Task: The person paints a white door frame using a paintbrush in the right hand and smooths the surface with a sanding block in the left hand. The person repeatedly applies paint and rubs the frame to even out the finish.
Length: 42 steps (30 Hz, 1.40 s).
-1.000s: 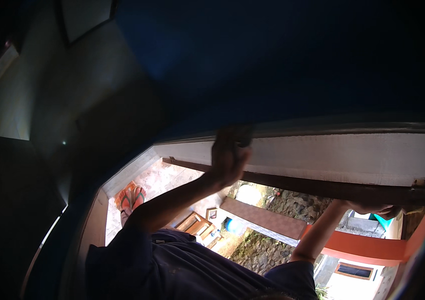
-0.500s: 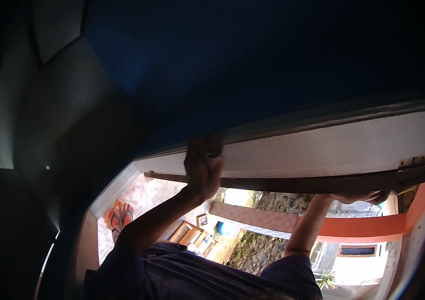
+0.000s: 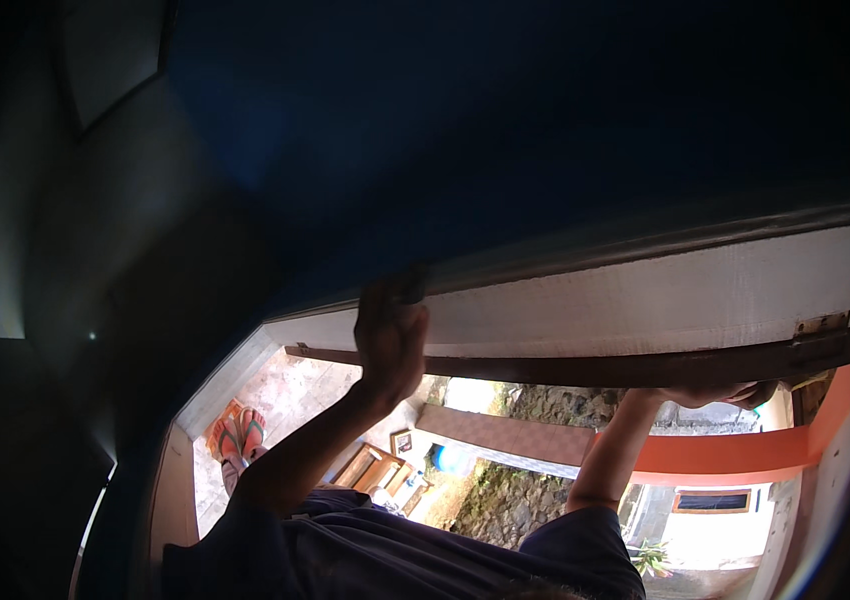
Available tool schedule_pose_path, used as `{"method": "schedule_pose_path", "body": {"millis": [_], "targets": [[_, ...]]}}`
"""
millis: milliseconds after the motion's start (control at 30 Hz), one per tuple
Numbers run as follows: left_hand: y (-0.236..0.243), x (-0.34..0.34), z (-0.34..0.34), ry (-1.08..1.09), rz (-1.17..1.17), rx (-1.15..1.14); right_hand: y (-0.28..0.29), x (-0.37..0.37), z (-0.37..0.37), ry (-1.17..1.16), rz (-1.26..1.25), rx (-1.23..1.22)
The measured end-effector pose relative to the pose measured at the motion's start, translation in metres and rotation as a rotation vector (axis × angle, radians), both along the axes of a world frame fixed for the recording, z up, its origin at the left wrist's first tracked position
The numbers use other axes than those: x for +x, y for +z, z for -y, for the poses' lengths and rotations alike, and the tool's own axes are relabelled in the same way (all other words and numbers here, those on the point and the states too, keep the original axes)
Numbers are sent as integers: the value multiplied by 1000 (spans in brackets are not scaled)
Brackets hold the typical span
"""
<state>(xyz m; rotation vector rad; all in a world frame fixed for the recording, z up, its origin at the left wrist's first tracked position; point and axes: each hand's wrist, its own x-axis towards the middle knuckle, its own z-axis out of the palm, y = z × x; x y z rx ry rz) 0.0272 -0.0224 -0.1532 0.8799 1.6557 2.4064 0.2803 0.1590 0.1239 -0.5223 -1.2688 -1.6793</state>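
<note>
A long white panel [image 3: 645, 305] with a dark brown edge [image 3: 565, 372] crosses the view in front of me. My left hand [image 3: 392, 345] is raised against the panel's left part, fingers closed around a small dark object [image 3: 410, 290] that is too shadowed to name. Farther right, my right hand [image 3: 710, 395] is at the brown edge, partly hidden behind it, with its visible fingers curled. Above the panel, a dark blue surface [image 3: 445, 130] fills much of the view.
A small metal plate [image 3: 825, 323] sits at the panel's right end. Feet in sandals [image 3: 240, 432] stand on the floor at lower left. Beyond are wooden furniture [image 3: 370, 470], an orange beam [image 3: 725, 453], a stone wall [image 3: 515, 505] and a plant [image 3: 651, 557].
My left hand has slid a little to the left along the panel, still closed on the dark object. My right hand stays in nearly the same place.
</note>
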Motion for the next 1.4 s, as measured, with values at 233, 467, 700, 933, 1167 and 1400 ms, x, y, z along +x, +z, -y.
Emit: {"method": "schedule_pose_path", "body": {"millis": [233,467,700,933,1167,1400], "targets": [[157,-12,-25,15,-111,355,-2,-28,8,239,109,-59],[-52,2,6,-38,66,-69,17,-27,30,95,279,25],[107,-7,-22,35,-68,330,17,-38,28,104,292,67],[-75,-2,-3,5,-16,-28,22,-38,30,120,293,57],[99,-3,-24,96,-54,350,15,-38,20,189,259,22],[-64,18,-22,48,147,136,11,-41,17,224,236,21]]}}
